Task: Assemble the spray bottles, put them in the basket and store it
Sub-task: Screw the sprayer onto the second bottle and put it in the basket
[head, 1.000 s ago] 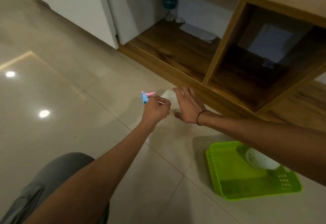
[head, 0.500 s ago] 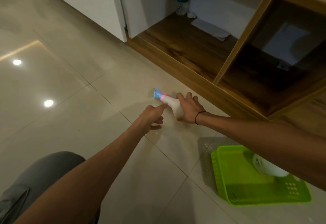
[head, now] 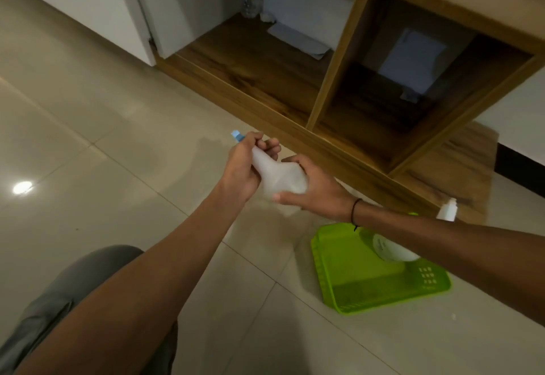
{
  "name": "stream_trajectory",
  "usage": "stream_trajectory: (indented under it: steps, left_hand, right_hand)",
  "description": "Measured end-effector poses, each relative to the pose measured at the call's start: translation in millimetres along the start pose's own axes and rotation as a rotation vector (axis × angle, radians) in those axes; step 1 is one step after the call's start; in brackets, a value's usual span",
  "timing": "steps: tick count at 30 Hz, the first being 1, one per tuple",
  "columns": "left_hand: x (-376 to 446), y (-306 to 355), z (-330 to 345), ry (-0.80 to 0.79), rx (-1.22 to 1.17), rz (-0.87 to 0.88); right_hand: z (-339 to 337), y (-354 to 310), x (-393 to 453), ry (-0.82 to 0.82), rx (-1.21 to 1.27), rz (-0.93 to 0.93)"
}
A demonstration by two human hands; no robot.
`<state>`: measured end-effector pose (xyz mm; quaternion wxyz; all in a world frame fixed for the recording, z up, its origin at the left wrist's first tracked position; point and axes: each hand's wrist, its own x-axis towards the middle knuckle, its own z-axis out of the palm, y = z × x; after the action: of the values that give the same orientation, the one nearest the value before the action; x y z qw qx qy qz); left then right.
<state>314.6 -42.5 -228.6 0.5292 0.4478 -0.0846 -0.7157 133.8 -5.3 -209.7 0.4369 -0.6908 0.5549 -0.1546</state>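
Left hand (head: 240,168) grips the blue spray head (head: 236,135), right hand (head: 312,187) the translucent white bottle (head: 278,175); another bottle (head: 392,252) already lies in the green plastic basket (head: 354,289), storage pending.

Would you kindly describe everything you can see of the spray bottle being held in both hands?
The spray bottle is translucent white, plastic by the look of it, with a narrow neck widening into a rounded body. A blue spray head tip pokes out past the fingers. It is held above the tiled floor, tilted, neck pointing up and to the left. The left hand wraps the neck and head; the right hand cups the body from below. Whether the head is fully fastened is hidden by the grip.
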Motion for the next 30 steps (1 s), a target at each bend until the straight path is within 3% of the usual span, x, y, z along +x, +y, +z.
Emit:
stream_trajectory:
  steps: [3,5,7,9,11,13,17,19,21,27,30]
  left_hand:
    - [-7.4,-6.5,24.9,-0.051,-0.021,-0.041]
    - [-13.0,-14.8,41.2,-0.078,-0.035,-0.049]
    - [-16.0,-21.7,54.8,-0.069,-0.056,-0.030]
    - [-16.2,-26.6,66.4,-0.014,-0.073,0.023]
    - [-18.0,-30.4,75.8,0.024,-0.075,0.063]
    - [-20.0,-34.0,80.8,0.016,-0.054,0.071]
    - [-26.1,-39.1,91.4,-0.085,-0.036,0.021]
    - [-31.6,-42.5,97.3,-0.174,0.026,0.003]
    - [-36.8,-48.4,103.1,-0.246,0.152,0.024]
    - [-50.6,-76.6,117.9,-0.289,0.460,0.122]
    - [-61.0,-98.9,120.8,-0.386,0.607,0.080]
  right_hand:
    - [-30.4,6.9,-12.5,-0.284,0.571,0.158]
    - [-41.0,11.2,-23.4,-0.352,0.730,0.203]
    - [-42.5,14.5,-32.6,-0.140,0.590,0.182]
    - [-38.1,18.4,-43.8,0.198,0.211,0.071]
    - [-32.6,24.2,-53.5,0.340,-0.137,-0.074]
    - [-35.4,24.7,-57.6,0.291,-0.124,-0.042]
    - [-68.4,28.9,-60.1,-0.104,0.569,0.178]
    - [-79.9,31.5,-67.1,-0.221,0.569,0.166]
    - [-80.0,32.3,-74.2,-0.171,0.410,0.161]
    - [-65.4,35.1,-93.1,0.231,0.016,0.282]
    - [-55.5,52.2,-111.2,0.322,-0.032,0.330]
